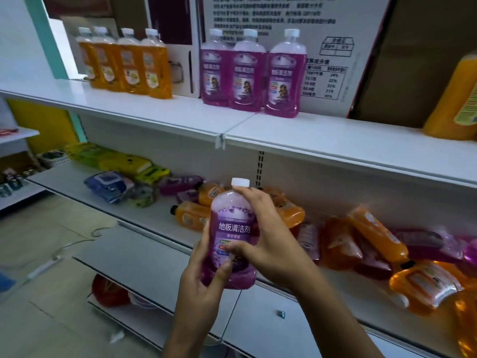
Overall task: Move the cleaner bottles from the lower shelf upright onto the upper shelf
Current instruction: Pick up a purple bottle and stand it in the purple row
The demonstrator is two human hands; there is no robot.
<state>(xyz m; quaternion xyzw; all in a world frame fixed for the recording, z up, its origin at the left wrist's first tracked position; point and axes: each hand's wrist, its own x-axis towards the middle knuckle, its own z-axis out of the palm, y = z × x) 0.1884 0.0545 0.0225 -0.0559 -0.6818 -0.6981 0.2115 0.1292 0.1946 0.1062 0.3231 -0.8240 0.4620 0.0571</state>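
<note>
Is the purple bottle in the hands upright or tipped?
Upright: the purple bottle has its white cap on top, base down, held by both hands.

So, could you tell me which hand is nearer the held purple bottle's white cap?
Right. The right hand reaches up the purple plastic bottle to just under the white cap; the left hand grips its base.

Both hands hold one purple bottle (231,233) upright.
Left hand (204,277) grips its base; right hand (260,236) its side.
</note>
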